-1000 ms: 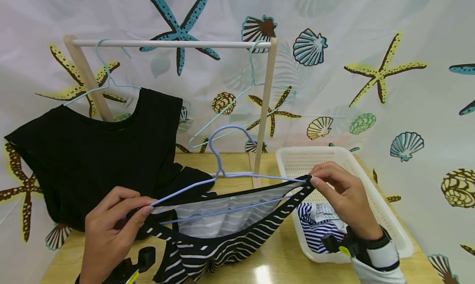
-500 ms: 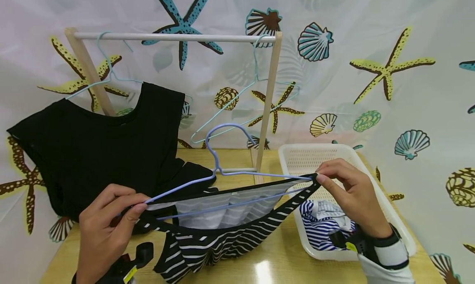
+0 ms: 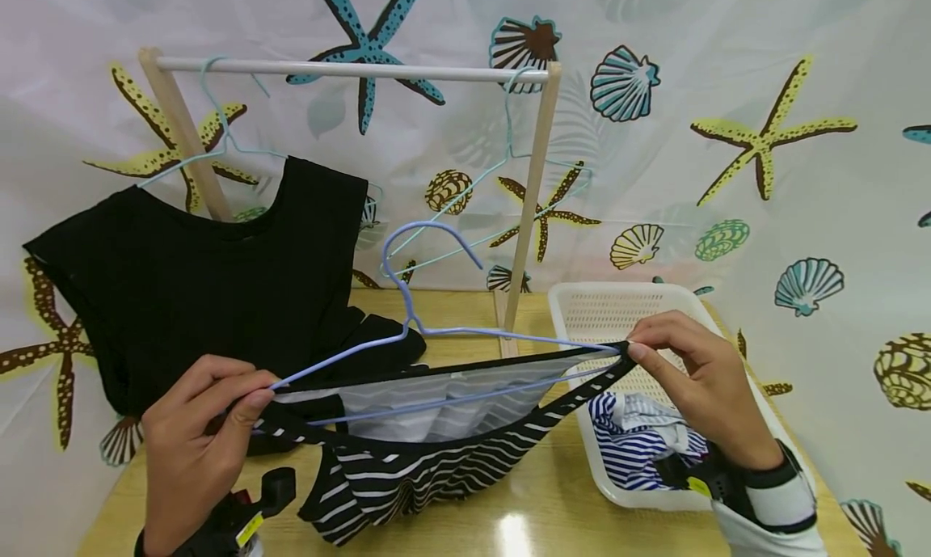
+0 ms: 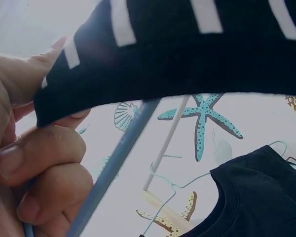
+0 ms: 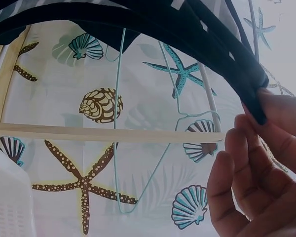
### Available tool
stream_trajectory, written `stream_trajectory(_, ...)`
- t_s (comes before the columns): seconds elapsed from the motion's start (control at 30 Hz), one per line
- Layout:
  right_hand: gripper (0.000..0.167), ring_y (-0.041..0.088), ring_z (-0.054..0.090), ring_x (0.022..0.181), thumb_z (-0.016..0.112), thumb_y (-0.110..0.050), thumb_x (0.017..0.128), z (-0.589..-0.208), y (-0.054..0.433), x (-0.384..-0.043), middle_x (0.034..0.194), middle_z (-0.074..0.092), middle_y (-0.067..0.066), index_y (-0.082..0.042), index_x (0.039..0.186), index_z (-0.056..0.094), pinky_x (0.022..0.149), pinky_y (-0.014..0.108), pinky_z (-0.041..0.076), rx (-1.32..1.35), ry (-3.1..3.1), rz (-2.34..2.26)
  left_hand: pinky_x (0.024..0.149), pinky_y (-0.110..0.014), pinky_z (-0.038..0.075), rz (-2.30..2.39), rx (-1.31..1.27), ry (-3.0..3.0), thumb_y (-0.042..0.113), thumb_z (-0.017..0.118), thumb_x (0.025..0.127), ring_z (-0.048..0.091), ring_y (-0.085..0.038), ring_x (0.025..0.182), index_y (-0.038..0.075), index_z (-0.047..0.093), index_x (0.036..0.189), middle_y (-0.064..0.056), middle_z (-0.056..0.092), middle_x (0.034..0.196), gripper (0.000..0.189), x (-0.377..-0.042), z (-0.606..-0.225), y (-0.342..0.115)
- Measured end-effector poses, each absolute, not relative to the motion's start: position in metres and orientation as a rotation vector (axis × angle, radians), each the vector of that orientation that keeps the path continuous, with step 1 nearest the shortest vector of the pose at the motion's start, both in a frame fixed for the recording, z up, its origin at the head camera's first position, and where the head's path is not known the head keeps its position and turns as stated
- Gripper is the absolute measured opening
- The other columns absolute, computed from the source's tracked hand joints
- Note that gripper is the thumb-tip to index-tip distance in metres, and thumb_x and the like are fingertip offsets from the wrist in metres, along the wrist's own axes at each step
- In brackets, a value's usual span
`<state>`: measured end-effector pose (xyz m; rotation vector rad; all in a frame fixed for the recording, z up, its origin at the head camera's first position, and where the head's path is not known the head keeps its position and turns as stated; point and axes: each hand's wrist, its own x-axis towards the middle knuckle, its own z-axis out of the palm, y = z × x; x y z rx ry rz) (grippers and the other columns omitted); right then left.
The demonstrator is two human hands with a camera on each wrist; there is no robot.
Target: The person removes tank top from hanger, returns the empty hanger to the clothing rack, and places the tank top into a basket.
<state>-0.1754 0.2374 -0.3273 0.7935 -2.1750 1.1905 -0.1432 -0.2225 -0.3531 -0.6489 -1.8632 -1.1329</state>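
A black-and-white striped garment (image 3: 436, 468) hangs stretched between both hands, its dark-edged opening pulled wide. Inside that opening lies a periwinkle-blue clothes hanger (image 3: 356, 348), hook upward. My left hand (image 3: 200, 440) pinches the garment's left corner together with the hanger's left end. In the left wrist view the fingers curl behind the striped band (image 4: 167, 64), beside the hanger's blue bar (image 4: 118, 163). My right hand (image 3: 701, 383) pinches the right corner between thumb and index finger, right at the hanger's other end. The right wrist view shows the dark edge (image 5: 256, 106) between those fingertips.
Behind stands a rack (image 3: 349, 69) with a black sleeveless top (image 3: 211, 298) on a mint hanger at left and a bare mint hanger (image 3: 509, 149) at right. A white basket (image 3: 563, 298) holding striped clothes (image 3: 633, 452) sits under the right arm on the wooden table (image 3: 553, 516).
The left hand has moved left and slightly up, and the right hand a little right. The garment's opening is drawn wider, and the hanger's hook has shifted left and up.
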Motion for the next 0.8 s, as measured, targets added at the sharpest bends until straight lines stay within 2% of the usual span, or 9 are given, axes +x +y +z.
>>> stream_trajectory(0.3,0.03,0.018,0.057,0.093,0.059,0.031,0.074,-0.327,0.24,-0.173,0.093,0.061,0.015,0.007,0.089,0.067,0.085,0.018,0.047,0.856,-2.121,1.338,0.054,-0.012,0.033,-1.119,-0.633,-1.845,0.015,0.067,0.091,0.046,0.0,0.066,-0.009,0.071,0.081,-0.01,0.06,0.083,0.026,-0.141,-0.347,-0.22)
stream_trajectory(0.8,0.032,0.017,0.057,0.093,0.061,0.03,0.073,-0.341,0.244,-0.178,0.094,0.061,0.013,0.005,0.09,0.068,0.084,0.017,0.047,0.876,-2.119,1.345,0.062,-0.011,0.037,-1.119,-0.581,-1.829,0.008,0.066,0.091,0.049,-0.002,0.071,-0.012,0.069,0.08,-0.01,0.06,0.083,0.023,-0.14,-0.353,-0.223)
